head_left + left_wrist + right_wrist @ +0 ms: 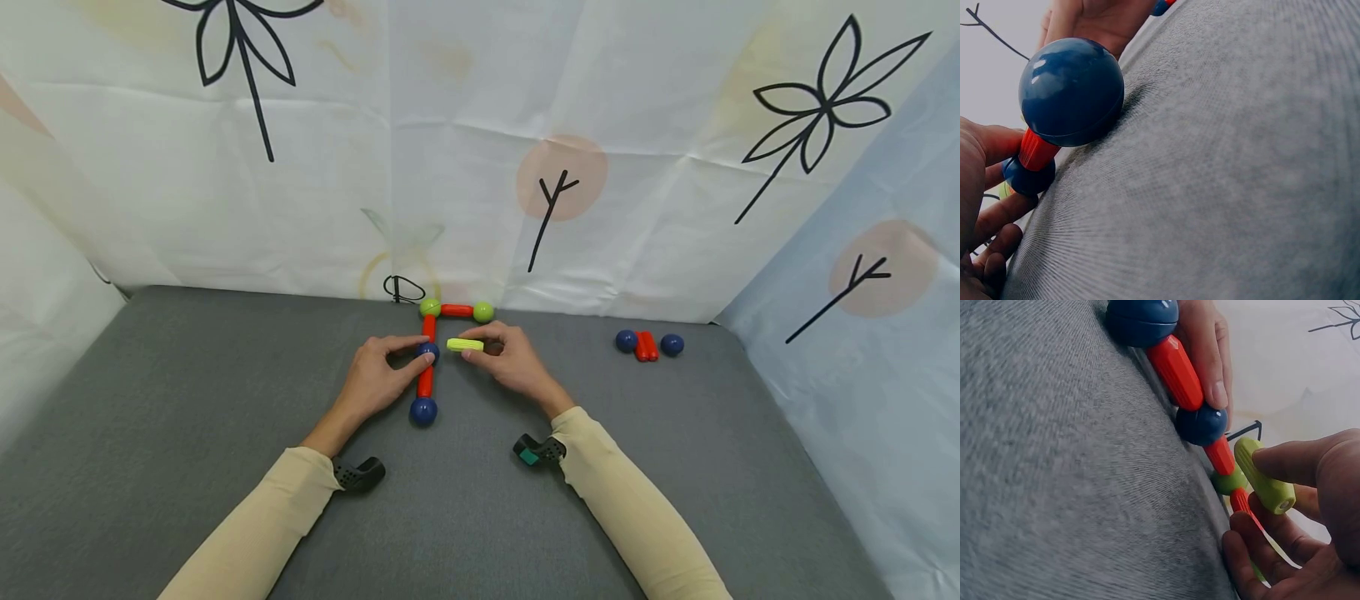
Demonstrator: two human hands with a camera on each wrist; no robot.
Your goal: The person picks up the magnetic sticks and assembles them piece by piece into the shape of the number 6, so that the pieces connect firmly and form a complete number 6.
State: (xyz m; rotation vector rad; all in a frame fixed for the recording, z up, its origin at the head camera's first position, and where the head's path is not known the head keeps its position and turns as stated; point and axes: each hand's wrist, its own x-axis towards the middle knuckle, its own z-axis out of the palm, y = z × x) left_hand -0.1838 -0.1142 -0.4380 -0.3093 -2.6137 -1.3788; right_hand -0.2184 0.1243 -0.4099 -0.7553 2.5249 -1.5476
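Observation:
My left hand (373, 373) pinches the middle blue ball (427, 352) of a joined toy shape between thumb and fingers. From that ball, one red rod (425, 382) runs toward me to a larger-looking blue ball (1072, 92). Another red rod (429, 327) runs away to a green ball (430, 308). A third red rod (457, 310) leads right from there to a second green ball (483, 312). Just right of the middle ball, my right hand (516, 363) holds a yellow-green ribbed rod (1263, 478) by thumb and fingers. Its left end points at the ball, with a gap between.
At the right on the grey cloth-covered table (480, 517) lie two loose blue balls, a left one (626, 341) and a right one (672, 344), with red rods (647, 346) between them. A patterned white cloth (465, 192) hangs behind the table's far edge.

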